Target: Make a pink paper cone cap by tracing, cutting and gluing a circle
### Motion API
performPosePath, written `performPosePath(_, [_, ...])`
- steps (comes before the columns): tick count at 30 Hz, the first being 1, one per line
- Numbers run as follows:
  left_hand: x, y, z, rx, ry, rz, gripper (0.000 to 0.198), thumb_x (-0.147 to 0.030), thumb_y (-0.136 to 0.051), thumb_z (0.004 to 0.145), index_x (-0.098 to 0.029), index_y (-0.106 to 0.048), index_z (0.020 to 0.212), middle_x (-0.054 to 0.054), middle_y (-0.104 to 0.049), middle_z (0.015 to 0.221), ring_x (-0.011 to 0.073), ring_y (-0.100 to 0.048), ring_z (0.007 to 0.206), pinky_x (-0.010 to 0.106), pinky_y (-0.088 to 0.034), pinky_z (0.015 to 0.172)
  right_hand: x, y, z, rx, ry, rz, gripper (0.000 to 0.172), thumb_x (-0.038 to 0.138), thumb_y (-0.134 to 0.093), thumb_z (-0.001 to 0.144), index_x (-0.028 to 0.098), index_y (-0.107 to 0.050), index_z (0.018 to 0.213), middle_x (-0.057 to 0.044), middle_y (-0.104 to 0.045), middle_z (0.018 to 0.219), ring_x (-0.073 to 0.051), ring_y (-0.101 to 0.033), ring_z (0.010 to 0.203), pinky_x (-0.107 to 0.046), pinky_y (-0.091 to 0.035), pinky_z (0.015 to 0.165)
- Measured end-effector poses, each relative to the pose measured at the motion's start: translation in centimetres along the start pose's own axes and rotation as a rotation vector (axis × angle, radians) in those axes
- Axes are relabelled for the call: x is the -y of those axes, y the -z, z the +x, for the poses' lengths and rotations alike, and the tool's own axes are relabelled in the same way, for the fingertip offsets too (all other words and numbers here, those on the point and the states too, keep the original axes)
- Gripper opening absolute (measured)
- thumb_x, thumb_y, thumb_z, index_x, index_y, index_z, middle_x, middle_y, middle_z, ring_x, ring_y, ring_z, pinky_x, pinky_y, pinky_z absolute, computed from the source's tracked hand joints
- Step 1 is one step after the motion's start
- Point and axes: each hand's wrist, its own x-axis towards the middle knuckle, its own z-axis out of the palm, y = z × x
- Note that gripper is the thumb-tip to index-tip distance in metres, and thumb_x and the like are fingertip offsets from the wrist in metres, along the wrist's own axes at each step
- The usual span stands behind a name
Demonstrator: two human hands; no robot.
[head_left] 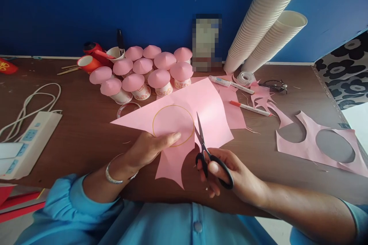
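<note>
A sheet of pink paper with a yellow circle drawn on it is pinched in my left hand, the thumb on top inside the circle. My right hand holds black-handled scissors, fingers through the loops. Their blades are parted at the right edge of the drawn circle, where a cut runs up from below. The lower part of the sheet hangs down in a pointed strip. My left fingers under the paper are hidden.
Paper cups with pink cone tops stand at the back. Tall stacks of white cups lean right of a phone. Markers, tape and cut pink scraps lie right. A power strip with cable is left.
</note>
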Motion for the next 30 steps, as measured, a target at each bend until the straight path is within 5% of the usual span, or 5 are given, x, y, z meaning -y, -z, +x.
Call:
performPosePath(7, [0.5,-0.3,0.0,0.163,0.049,0.052,0.029,-0.046,-0.074,0.091,-0.019,-0.083,0.094,0.006,-0.084,0.104,0.0307,-0.077,0.108,0.042,-0.062,0.100,0.2,-0.2,0.4,-0.068,0.028,-0.119,0.064,0.079,-0.069,0.083,0.018,-0.056,0.094,0.004,-0.055,0.064,-0.012,-0.057,0.055,-0.026,-0.047,0.057])
performPosePath(19, [1.0,-0.5,-0.1,0.055,0.028,0.253,0.035,-0.048,-0.074,0.088,-0.021,-0.081,0.109,0.005,-0.079,0.125,0.0314,-0.070,0.125,0.043,-0.056,0.113,0.8,-0.2,0.5,-0.122,0.039,-0.261,0.065,0.082,-0.066,0.082,0.018,-0.059,0.090,0.001,-0.060,0.063,-0.015,-0.059,0.062,-0.027,-0.046,0.060])
performPosePath(30, [1.0,-0.5,-0.2,0.000,0.047,0.331,0.033,-0.048,-0.076,0.083,-0.024,-0.081,0.106,0.004,-0.082,0.117,0.0315,-0.072,0.119,0.042,-0.060,0.108,0.8,-0.1,0.7,-0.137,0.052,-0.287,0.057,0.074,-0.070,0.085,0.019,-0.059,0.089,0.000,-0.061,0.063,-0.016,-0.059,0.061,-0.027,-0.046,0.059])
